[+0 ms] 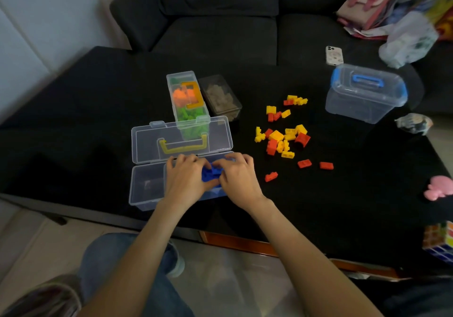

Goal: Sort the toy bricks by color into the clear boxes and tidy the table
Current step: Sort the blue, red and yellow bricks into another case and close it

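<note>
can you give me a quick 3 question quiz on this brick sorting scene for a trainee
1. True or false: the open clear box under the hands holds blue bricks.
2. Which colors are the loose bricks on the black table? A) red and yellow B) green and orange C) blue and white
3. Fill in: the box with the blue handle has its lid ____.

Key: 1 true. 2 A. 3 closed. Both the left hand and right hand curl their fingers round the blue bricks.
</note>
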{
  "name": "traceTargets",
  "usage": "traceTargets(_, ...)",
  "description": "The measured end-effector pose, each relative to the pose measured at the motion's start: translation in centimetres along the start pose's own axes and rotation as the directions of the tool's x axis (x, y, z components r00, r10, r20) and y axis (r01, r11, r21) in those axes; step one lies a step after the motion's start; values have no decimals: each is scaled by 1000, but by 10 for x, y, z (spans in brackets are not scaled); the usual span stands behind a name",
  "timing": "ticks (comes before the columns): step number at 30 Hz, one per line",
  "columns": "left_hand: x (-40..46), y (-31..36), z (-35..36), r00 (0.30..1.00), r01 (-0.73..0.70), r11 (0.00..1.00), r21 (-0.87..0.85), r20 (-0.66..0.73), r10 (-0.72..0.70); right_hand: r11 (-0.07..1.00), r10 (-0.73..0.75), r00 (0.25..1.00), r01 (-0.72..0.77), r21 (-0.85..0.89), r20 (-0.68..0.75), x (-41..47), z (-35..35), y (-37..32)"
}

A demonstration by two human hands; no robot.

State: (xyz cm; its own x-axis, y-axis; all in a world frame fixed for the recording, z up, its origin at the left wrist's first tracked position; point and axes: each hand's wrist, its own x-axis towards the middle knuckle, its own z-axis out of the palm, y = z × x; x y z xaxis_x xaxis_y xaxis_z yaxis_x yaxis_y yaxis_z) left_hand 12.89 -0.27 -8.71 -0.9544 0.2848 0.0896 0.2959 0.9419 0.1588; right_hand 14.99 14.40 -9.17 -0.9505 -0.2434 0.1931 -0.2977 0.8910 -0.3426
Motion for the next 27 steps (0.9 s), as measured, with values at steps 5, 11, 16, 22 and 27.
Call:
traceTargets(5,3,0,1,999,-14,1000,-18,-44,13,996,35,998,-30,89,-56,-6,-2,11)
traceTargets(11,7,17,2,962,-142,986,-91,-249,115,990,112,983,-99,97,-145,-16,-19,35)
traceTargets(16,26,51,7,941,-287,945,-160,-233,246,986,161,973,-149,79,-166,-30,-46,67)
traceTargets(22,82,108,13,935,-342,894,-289,-10,354,965,263,957,-259,43,-124,-39,-77,125)
traceTargets(27,126,122,28,926,-153,966,-206,311,213,792,605,776,-565,-230,180,-38,-75,160)
